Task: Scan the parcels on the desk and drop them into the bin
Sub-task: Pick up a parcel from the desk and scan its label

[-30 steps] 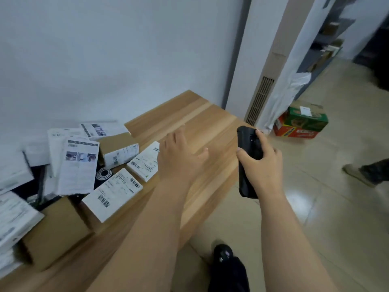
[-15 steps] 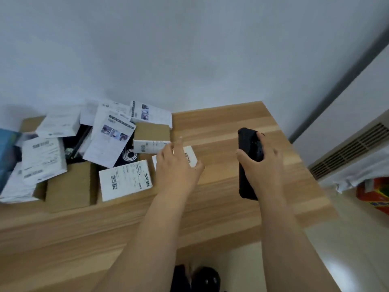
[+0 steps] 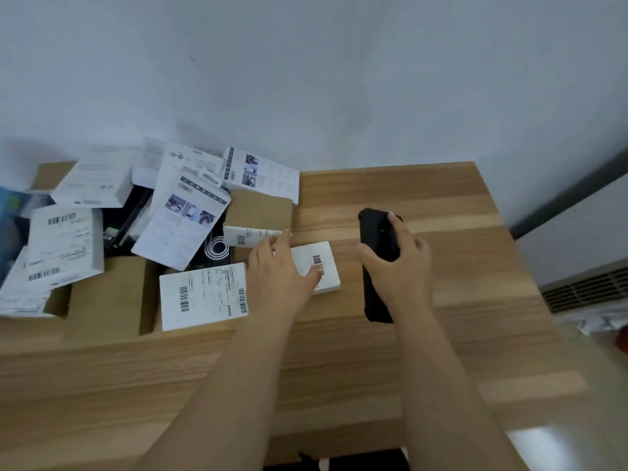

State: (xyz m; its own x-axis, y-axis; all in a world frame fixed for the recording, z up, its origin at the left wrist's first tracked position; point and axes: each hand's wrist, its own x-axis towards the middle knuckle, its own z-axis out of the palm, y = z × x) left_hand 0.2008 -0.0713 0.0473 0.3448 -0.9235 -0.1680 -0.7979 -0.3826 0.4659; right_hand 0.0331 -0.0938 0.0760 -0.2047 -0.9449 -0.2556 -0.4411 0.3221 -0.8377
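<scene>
A small white parcel (image 3: 321, 266) with a barcode label lies flat on the wooden desk (image 3: 407, 351), and a reddish scan light falls on its barcode. My left hand (image 3: 277, 273) rests over its left part, fingers fairly straight, thumb against the label. My right hand (image 3: 396, 266) grips a black handheld scanner (image 3: 375, 253) just right of that parcel. A pile of several white and brown parcels (image 3: 142, 239) covers the desk's left half. No bin is in view.
A labelled brown box (image 3: 204, 295) sits directly left of my left hand. The white wall (image 3: 306, 79) rises behind the desk. A vented white unit (image 3: 588, 287) stands off the desk's right edge, above pale floor (image 3: 543, 450).
My view has swung left onto the desk. My left hand has reached forward and come down on the small white parcel, and the scanner's light now falls on its barcode.
</scene>
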